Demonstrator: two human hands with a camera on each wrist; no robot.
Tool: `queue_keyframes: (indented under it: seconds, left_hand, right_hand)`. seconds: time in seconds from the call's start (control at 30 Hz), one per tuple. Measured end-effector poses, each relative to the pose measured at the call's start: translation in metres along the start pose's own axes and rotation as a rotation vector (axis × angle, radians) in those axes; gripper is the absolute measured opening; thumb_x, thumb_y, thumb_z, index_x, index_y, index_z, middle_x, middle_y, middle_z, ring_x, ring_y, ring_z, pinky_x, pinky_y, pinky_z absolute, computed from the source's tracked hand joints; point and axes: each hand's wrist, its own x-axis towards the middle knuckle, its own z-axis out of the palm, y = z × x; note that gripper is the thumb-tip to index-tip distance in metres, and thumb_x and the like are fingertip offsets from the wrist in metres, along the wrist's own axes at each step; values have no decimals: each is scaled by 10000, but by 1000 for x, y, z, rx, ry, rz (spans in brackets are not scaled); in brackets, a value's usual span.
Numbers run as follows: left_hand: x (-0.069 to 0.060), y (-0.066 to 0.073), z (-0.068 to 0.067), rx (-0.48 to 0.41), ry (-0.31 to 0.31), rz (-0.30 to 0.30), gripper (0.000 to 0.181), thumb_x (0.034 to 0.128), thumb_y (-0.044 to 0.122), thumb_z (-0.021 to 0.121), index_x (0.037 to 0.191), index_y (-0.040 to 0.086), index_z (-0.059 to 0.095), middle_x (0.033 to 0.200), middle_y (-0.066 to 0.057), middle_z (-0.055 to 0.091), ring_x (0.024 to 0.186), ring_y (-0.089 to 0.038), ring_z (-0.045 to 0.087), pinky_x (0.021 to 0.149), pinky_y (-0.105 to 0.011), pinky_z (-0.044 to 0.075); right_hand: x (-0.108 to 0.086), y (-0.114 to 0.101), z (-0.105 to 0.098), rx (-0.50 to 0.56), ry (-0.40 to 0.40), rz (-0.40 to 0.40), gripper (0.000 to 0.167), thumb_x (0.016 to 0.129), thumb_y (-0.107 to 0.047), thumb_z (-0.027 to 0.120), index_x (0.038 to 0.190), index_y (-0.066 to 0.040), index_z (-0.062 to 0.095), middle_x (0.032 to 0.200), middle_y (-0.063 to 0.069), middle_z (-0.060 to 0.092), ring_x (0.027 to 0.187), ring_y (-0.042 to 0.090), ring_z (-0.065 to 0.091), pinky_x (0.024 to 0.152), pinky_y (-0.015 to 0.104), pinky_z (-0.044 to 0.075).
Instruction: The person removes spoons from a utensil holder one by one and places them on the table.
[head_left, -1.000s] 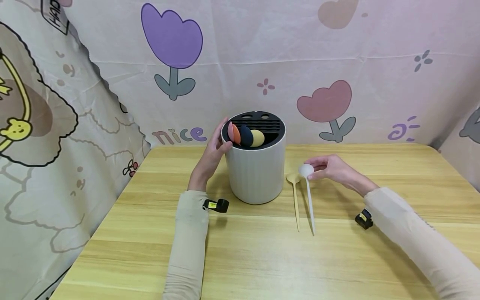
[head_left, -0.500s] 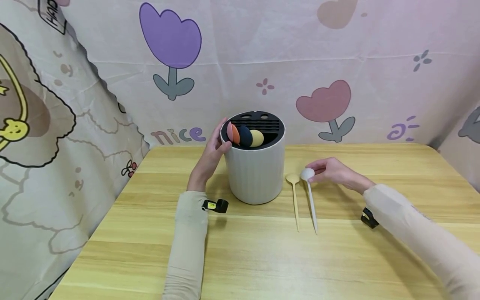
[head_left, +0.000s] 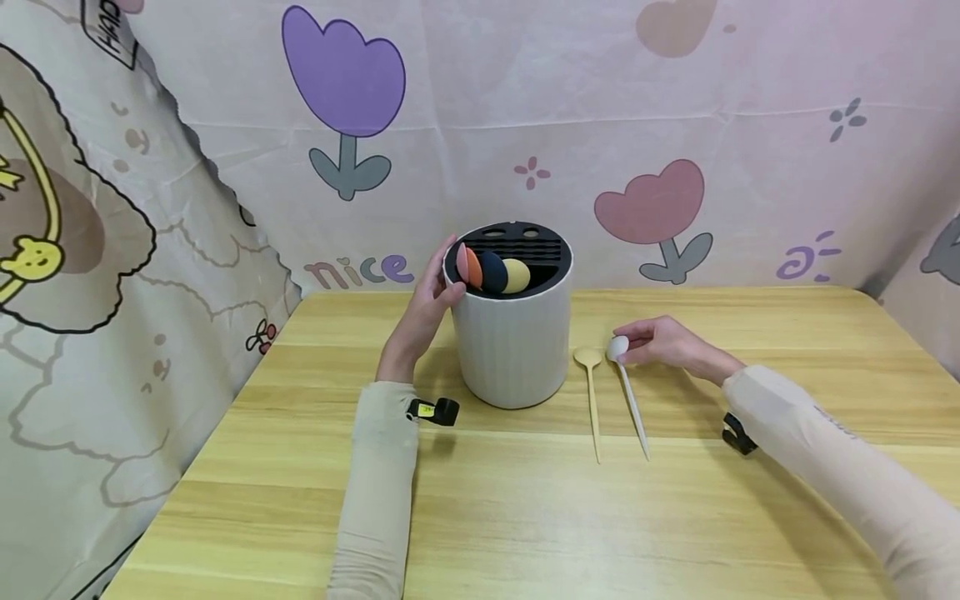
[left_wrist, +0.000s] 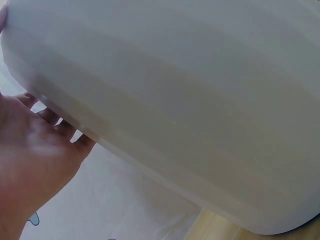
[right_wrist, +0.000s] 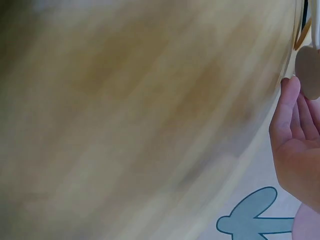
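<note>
A white ribbed utensil holder (head_left: 512, 350) with a black slotted top stands upright on the wooden table. My left hand (head_left: 427, 312) rests against its left side, thumb at the front rim and fingers reaching toward the back; the left wrist view shows this hand (left_wrist: 42, 150) along the pale wall. To the right, my right hand (head_left: 663, 343) pinches the head of a white long-handled spoon (head_left: 633, 404), whose handle slants toward the front right. Beside it lies a pale yellow spoon (head_left: 592, 404). In the right wrist view, the fingers touch the spoon's head (right_wrist: 307, 72).
In the holder's front opening sit rounded utensil heads: pink (head_left: 462, 263), orange (head_left: 474, 270), navy (head_left: 493, 272) and yellow (head_left: 517, 276). A printed cloth (head_left: 480, 100) hangs behind the table (head_left: 480, 517). Each wrist carries a small black camera.
My right hand has lowered the white spoon slightly and shifted its head right. The handle's tip has swung right, away from the yellow spoon. My left hand stays at the holder.
</note>
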Motion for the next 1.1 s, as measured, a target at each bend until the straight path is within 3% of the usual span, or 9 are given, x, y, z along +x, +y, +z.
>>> queue_keyframes:
  seconds: [0.23, 0.63, 0.97, 1.1]
  left_hand:
    - [2, 0, 0, -2, 1, -4, 1220, 631, 804, 662, 1558, 188, 163, 1565, -84, 201, 1380, -240, 274, 1136, -475, 202]
    - [2, 0, 0, 26, 2, -17, 1223, 613, 826, 649, 1558, 217, 169, 1564, -63, 211, 1367, -244, 294, 1127, -498, 211]
    - [1, -1, -1, 31, 2, -19, 1214, 626, 823, 642, 1559, 211, 166, 1567, -74, 205, 1366, -263, 291, 1128, -512, 200]
    - [1, -1, -1, 33, 5, -23, 1222, 620, 829, 639, 1560, 208, 166, 1567, -75, 206, 1365, -264, 290, 1127, -517, 200]
  right_hand:
    - [2, 0, 1, 19, -15, -15, 584, 847, -126, 750, 1316, 120, 504, 1213, 238, 606, 1023, 219, 594, 791, 222, 497]
    - [-1, 0, 2, -16, -2, -27, 545, 845, -103, 750, 1287, 126, 529, 1230, 262, 594, 1119, 348, 566, 823, 222, 478]
    - [-3, -1, 1, -47, -17, -18, 569, 846, -96, 746, 1316, 121, 508, 1313, 266, 534, 1202, 393, 519, 999, 467, 413]
    - [-4, 0, 0, -62, -26, -17, 576, 849, -100, 744, 1328, 110, 504, 1331, 259, 522, 1221, 396, 502, 1018, 499, 386]
